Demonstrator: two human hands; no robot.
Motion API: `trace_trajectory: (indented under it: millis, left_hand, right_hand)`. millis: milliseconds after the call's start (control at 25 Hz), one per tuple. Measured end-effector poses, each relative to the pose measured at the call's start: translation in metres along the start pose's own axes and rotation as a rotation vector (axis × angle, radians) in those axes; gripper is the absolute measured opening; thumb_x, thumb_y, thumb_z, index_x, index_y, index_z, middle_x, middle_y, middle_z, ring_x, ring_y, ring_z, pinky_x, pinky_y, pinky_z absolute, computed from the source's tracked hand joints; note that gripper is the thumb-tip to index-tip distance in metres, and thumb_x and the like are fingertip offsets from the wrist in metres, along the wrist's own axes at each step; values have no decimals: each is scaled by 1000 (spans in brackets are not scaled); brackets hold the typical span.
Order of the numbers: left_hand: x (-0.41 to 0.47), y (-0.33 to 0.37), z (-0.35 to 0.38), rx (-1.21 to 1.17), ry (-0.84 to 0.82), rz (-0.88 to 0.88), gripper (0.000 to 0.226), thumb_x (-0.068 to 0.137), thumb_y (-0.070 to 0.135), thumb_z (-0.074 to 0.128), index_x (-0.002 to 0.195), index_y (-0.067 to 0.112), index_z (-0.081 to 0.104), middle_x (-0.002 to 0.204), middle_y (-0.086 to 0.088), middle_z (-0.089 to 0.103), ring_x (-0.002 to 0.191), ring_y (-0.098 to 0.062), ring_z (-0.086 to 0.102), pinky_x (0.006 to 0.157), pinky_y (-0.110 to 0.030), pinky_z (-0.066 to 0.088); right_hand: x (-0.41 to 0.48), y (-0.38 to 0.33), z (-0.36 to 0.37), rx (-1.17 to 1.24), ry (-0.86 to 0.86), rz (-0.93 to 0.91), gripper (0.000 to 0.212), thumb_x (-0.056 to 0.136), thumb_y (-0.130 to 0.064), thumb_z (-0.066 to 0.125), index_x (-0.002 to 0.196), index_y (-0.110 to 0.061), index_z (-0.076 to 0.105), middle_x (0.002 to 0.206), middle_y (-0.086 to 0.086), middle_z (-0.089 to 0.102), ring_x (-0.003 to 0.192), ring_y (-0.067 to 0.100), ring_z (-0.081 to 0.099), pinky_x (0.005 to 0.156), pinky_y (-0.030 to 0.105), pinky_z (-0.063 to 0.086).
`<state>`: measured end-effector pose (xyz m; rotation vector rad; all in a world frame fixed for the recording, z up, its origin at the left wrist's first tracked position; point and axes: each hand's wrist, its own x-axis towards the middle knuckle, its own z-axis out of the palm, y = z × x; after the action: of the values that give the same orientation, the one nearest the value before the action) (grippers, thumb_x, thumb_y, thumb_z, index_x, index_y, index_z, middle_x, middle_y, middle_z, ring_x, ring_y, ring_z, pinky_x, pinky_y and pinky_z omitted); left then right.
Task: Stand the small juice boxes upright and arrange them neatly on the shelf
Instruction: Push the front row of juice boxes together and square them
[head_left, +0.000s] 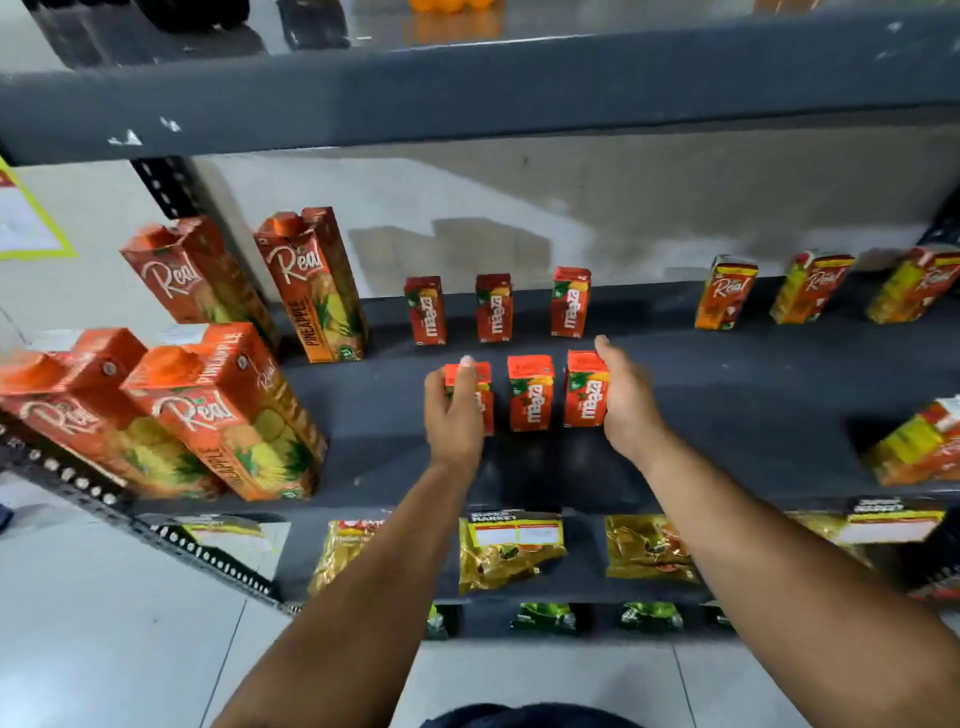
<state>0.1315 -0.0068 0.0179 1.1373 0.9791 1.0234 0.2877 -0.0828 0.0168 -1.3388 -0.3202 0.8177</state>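
Observation:
Several small red juice boxes stand upright in two rows on the dark shelf (727, 395). The back row holds three: left (426, 310), middle (494, 307), right (571, 302). In the front row my left hand (454, 410) wraps the left box (483, 387), covering most of its face. The middle front box (530, 392) stands free between my hands. My right hand (626, 400) presses against the right side of the right front box (585, 388), thumb at its top corner.
Tall pineapple juice cartons (311, 283) stand at the left, two more (228, 410) near the front left edge. Medium cartons (725, 293) line the right back, another (919, 447) lies at the right front. Snack packets (509, 551) fill the shelf below.

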Motion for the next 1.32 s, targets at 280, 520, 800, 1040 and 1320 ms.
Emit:
trace_trajectory:
  millis: [280,520,800,1040,1320]
  left_hand:
    - [-1,-2,7,-57,-194,-65,16,95,37,53,96,22,48,96,-3,65,83,-11,69,67,-24,55]
    - [-7,1,2,-4,-194,-89,23,92,42,54,99,20,55,96,-1,67,85,-11,69,66,-22,54]
    - [-39,-1,-19,-21,-257,-136,35,91,47,53,106,16,57,102,-3,69,86,-7,69,63,-16,52]
    - [-53,1,-24,-66,-274,-153,28,89,47,56,105,24,57,104,3,68,92,-8,67,70,-18,51]
    - [-59,2,-28,-81,-303,-145,11,92,42,55,95,31,55,96,8,67,83,0,67,72,-22,50]
  right_hand:
    - [-9,5,27,26,68,-19,24,95,-35,50,80,-18,57,71,3,67,62,15,69,61,31,54]
    - [-22,6,29,16,85,-21,27,96,-38,46,82,-17,55,74,3,66,65,15,68,65,30,53]
    - [-54,21,17,25,131,11,25,93,-37,50,76,-19,54,65,-1,66,63,16,68,65,33,52]
    - [-64,21,14,-15,122,35,28,92,-41,50,85,-15,58,78,7,68,73,22,69,75,39,52]
    - [-79,25,12,-22,135,47,29,93,-43,48,85,-17,56,75,3,68,71,19,70,68,33,53]
